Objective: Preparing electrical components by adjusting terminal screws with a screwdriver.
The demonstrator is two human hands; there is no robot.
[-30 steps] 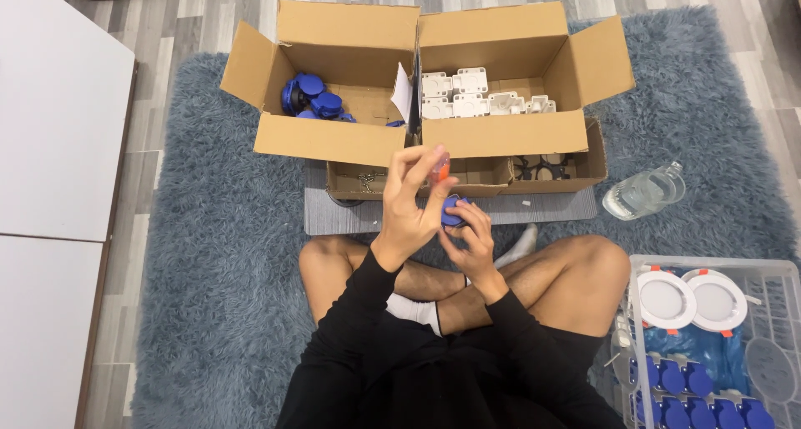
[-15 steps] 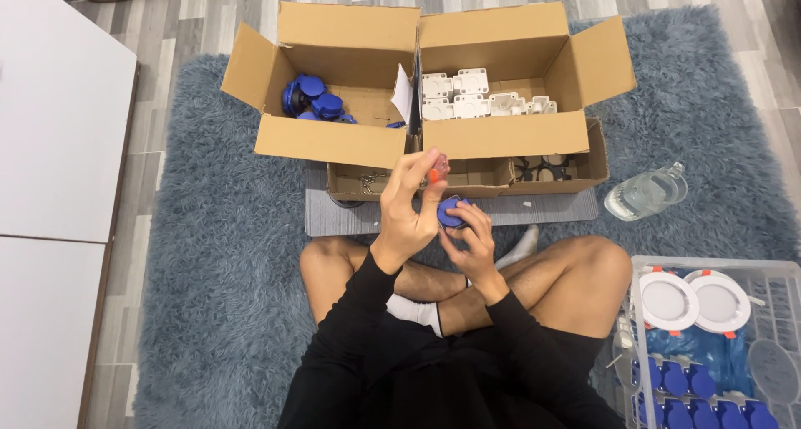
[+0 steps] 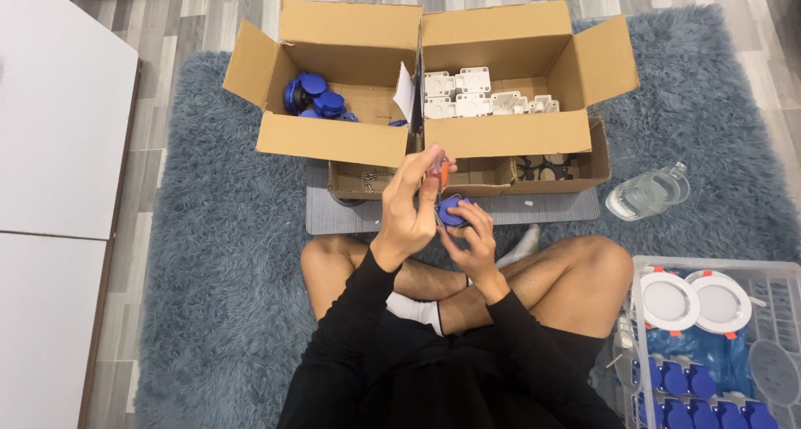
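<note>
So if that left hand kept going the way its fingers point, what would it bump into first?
Probably the front flap of the cardboard box just beyond the left hand, though depth is hard to judge from above.

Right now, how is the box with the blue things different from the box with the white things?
The left cardboard box holds a few round blue parts heaped in its far left corner, with much bare bottom showing. The right cardboard box holds blocky white parts spread in a row along its far wall. Both are brown, open-topped, flaps out, side by side on the grey rug.
</note>
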